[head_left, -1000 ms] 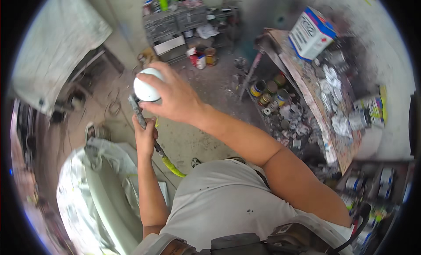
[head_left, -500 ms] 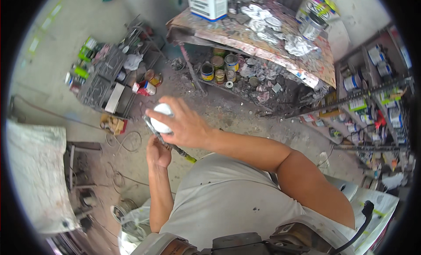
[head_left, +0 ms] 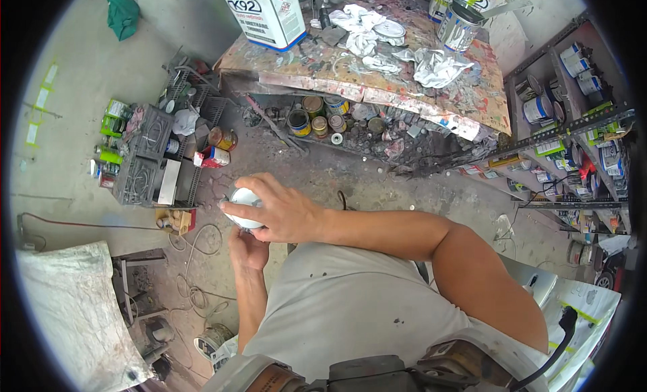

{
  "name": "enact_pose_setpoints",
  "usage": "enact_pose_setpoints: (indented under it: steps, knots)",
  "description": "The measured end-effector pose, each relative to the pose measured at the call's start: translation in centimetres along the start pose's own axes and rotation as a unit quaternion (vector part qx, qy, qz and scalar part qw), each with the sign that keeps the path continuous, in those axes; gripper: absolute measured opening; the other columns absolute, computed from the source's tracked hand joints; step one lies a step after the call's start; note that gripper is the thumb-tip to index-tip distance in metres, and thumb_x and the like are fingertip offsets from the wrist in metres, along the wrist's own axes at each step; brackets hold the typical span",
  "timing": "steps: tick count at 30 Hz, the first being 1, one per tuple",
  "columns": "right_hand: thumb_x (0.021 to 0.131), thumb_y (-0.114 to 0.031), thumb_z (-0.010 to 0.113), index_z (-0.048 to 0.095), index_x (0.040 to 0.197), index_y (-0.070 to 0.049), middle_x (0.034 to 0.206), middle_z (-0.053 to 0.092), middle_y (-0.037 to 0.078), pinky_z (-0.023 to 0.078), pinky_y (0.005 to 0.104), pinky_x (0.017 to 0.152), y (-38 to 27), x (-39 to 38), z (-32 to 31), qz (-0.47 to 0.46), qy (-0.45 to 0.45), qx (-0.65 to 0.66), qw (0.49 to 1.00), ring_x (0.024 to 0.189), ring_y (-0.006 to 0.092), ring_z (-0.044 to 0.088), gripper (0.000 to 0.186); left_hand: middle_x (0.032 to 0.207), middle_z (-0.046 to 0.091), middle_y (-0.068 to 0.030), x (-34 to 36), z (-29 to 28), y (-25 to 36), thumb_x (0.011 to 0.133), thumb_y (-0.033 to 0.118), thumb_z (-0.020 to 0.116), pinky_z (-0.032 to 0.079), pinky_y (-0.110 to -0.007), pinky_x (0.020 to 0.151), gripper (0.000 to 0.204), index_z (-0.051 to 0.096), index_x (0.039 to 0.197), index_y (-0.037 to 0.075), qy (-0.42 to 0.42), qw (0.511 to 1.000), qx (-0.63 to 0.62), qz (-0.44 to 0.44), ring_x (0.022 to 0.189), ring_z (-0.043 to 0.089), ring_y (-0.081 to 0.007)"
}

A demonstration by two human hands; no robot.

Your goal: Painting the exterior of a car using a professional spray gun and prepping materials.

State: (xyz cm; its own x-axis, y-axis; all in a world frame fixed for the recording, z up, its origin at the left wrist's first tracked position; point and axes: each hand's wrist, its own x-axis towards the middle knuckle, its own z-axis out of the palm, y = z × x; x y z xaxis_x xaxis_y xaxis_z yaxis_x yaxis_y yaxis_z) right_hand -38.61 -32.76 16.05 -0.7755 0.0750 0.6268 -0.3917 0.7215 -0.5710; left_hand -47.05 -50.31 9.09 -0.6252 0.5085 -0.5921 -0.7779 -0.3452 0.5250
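Note:
My right hand (head_left: 283,209) curls its fingers and thumb around a white round lid (head_left: 244,208) on what looks like the cup of a spray gun. Just below it, my left hand (head_left: 248,250) is closed around the spray gun underneath. Most of the gun and my left fingertips are hidden behind the lid and my right hand. Both hands are held out in front of my grey shirt, above the floor.
A paint-stained table (head_left: 296,72) ahead bears a white-and-blue canister (head_left: 269,18), crumpled white cloths (head_left: 438,67) and an open metal can (head_left: 461,27). Shelves of cans (head_left: 539,112) stand right. A dark cart (head_left: 145,149) stands left, near a loose hose (head_left: 195,294).
The lid has tilted and my right hand has shifted slightly lower. The gun's dark, yellow-ended part, visible earlier, is now hidden. My view has turned, shifting the surroundings.

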Motion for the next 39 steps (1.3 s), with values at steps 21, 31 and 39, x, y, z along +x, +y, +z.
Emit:
enact_pose_setpoints:
  steps: [21,31,39]
  knots:
    - [0.071,-0.026,0.073,0.06,0.124,-0.013,0.129,0.045,0.017,0.048,0.0442,0.093,3.8,12.4,0.1,0.124,0.168,-0.236,0.949,0.112,0.0372,0.051,0.056,0.072,0.052,-0.0002,14.5,7.8,10.4,0.086,0.004,0.061,0.038,-0.021,0.048,0.029,0.05,0.113,0.006,-0.217,0.853,0.423,0.217,0.054,0.049,-0.0076]
    - [0.086,-0.033,0.065,0.056,0.128,-0.008,0.128,0.055,0.01,0.041,0.0374,0.1,6.4,12.4,-5.6,0.145,0.207,-0.055,0.966,0.119,0.0225,0.051,0.05,0.069,0.052,0.0018,16.7,7.1,15.3,0.08,0.004,0.06,0.033,-0.021,0.043,0.046,0.056,0.126,0.007,-0.284,0.802,0.523,0.048,0.049,0.043,-0.0044]
    - [0.091,-0.039,0.063,0.057,0.129,-0.006,0.125,0.059,0.017,0.041,0.0368,0.101,18.1,1.4,-17.1,0.357,0.32,-0.244,0.843,0.117,0.0281,0.055,0.051,0.078,0.059,-0.0002,17.9,4.0,13.2,0.08,0.005,0.061,0.037,-0.02,0.047,0.054,0.052,0.133,0.009,-0.257,0.829,0.496,0.001,0.052,0.045,-0.0047]
